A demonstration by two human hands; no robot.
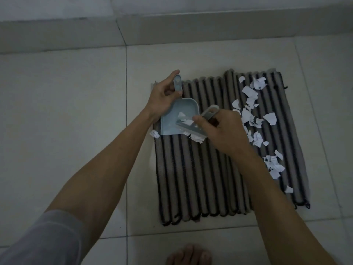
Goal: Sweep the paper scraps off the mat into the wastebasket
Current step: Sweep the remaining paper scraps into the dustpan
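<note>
A striped grey and black mat [200, 178] lies on the tiled floor. White paper scraps [252, 115] are strewn along its right side, and a few lie at the dustpan's mouth. My left hand [164, 96] grips the handle of a small pale-blue dustpan [172, 119] resting on the mat's far left corner, with a couple of scraps inside. My right hand [223, 131] holds a small grey hand brush [194, 127], its bristles at the pan's open edge. One scrap [154, 134] lies on the floor just left of the pan. No wastebasket is in view.
Pale floor tiles [66, 111] surround the mat. A low step or ledge [172, 29] runs along the far side. My bare foot [189, 255] shows at the bottom edge, just in front of the mat.
</note>
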